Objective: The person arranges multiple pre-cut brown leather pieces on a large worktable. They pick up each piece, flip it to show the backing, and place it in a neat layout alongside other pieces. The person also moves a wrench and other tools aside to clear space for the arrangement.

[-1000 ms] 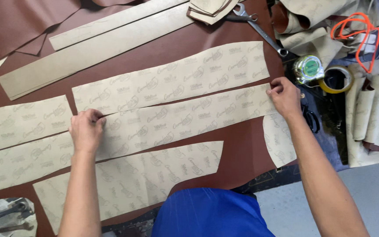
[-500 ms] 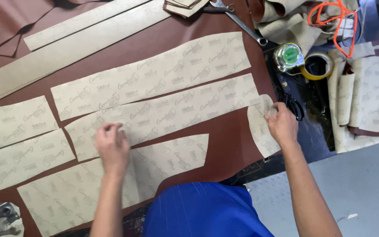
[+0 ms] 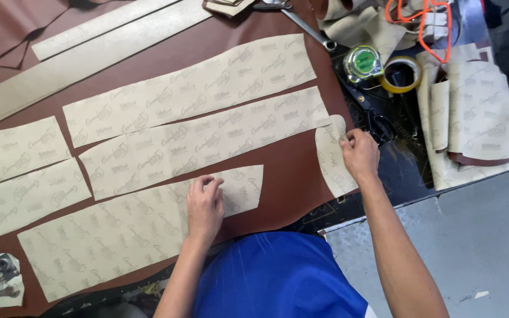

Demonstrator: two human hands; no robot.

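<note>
Laying paper pattern pieces on brown leather sheet [image 3: 290, 171] over the bench. Left hand [image 3: 205, 206] pressed flat, fingers spread, on the long pattern piece [image 3: 119, 235]. Right hand [image 3: 357, 154] pinches the small curved pattern piece [image 3: 329, 162] at the leather's edge; it probably needs aligning beside the strips.

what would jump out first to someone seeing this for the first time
Long beige paper pattern pieces lie spread in rows over brown leather covering the bench. The left hand presses flat on the nearest pattern piece, while the right hand pinches a small curved piece at the leather's right edge. Beyond it, top right, sit a green tape measure and a yellow tape roll.
</note>
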